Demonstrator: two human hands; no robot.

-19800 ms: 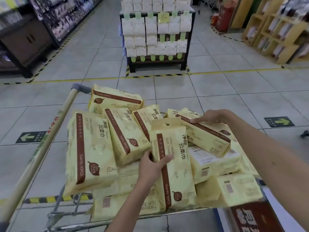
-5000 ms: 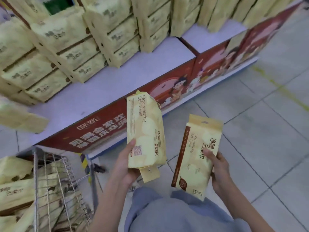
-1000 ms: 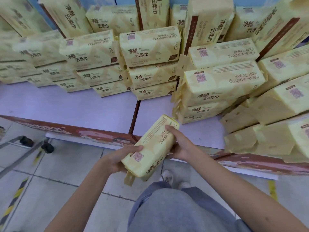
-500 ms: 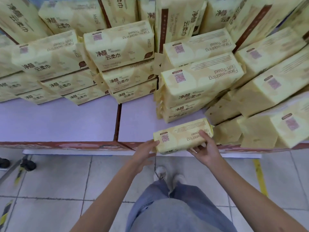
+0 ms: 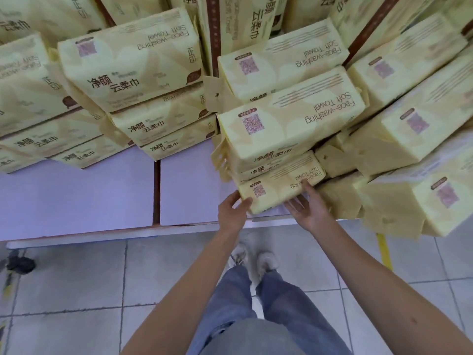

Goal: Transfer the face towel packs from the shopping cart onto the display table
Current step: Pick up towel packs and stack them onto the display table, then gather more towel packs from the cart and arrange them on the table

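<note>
Scene: You stand at the display table (image 5: 76, 196), both arms reaching to its front edge, with pale yellow packs piled high behind it.
Pack: The face towel pack (image 5: 279, 187) lies long-side toward you, low on the table's right half. It is pressed against the foot of the stack (image 5: 289, 129). Whether its full weight is down cannot be told.
Left hand: Your left hand (image 5: 234, 211) curls round the pack's left end, thumb and fingers closed on the corner.
Right hand: Your right hand (image 5: 311, 213) pinches the right end, one digit over the top face and the others spread along the front edge beneath.
Why this hold: An end-to-end grip likely keeps a soft pack square and lets you slide it flush rather than drop it.
Why this spot: The pack sits in line with those above it, label side up, which probably starts a front row and props the leaning pile.
Material: The wrap is a thin matte film, lightly creased, with brown lettering and a printed code patch. The body is a soft-edged brick with crimped flaps at the ends, so it should dent under firm fingers.
Table surface: It is smooth lilac board, split by a dark seam.
Cart: It is not in view.
</note>
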